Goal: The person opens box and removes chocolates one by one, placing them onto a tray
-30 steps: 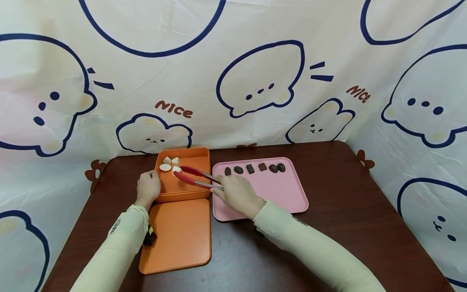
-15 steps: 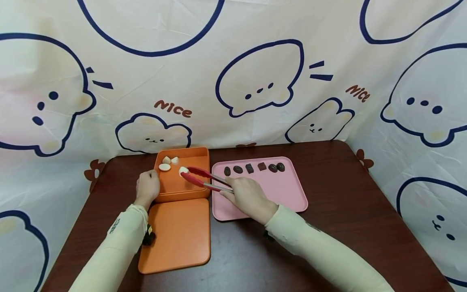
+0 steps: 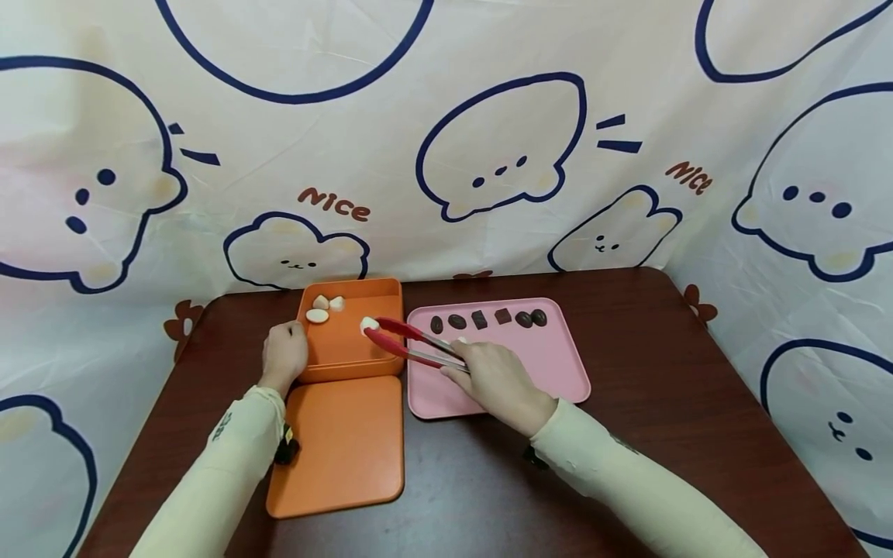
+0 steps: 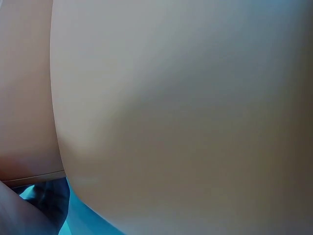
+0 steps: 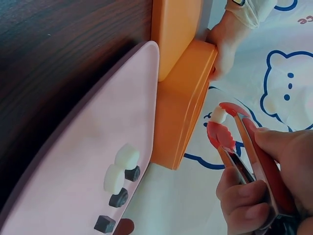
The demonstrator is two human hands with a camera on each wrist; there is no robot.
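My right hand (image 3: pixel 498 380) holds red-tipped metal tongs (image 5: pixel 252 156), with fingers and thumb wrapped round the arms. Between the tips is a small white piece (image 3: pixel 369 325), perhaps white chocolate, raised over the right part of an orange box (image 3: pixel 349 349). In the box's far left corner lie several other white pieces (image 3: pixel 317 316). My left hand (image 3: pixel 284 353) grips the box's left side, as the right wrist view also shows at the box edge. To the right, a pink tray (image 3: pixel 537 364) carries a row of dark chocolates (image 3: pixel 456 322). Two white pieces (image 5: pixel 121 164) lie on it, mostly hidden in the head view.
An orange lid (image 3: pixel 342 449) lies flat in front of the box. Everything stands on a dark wooden table (image 3: pixel 649 372). A cartoon-printed cloth (image 3: pixel 488 155) hangs behind and at the sides. The left wrist view is mostly a blurred close surface.
The tongs have lifted the white piece from beside the others in the box and carried it right. My right hand moved right too; my left hand stays at the box.
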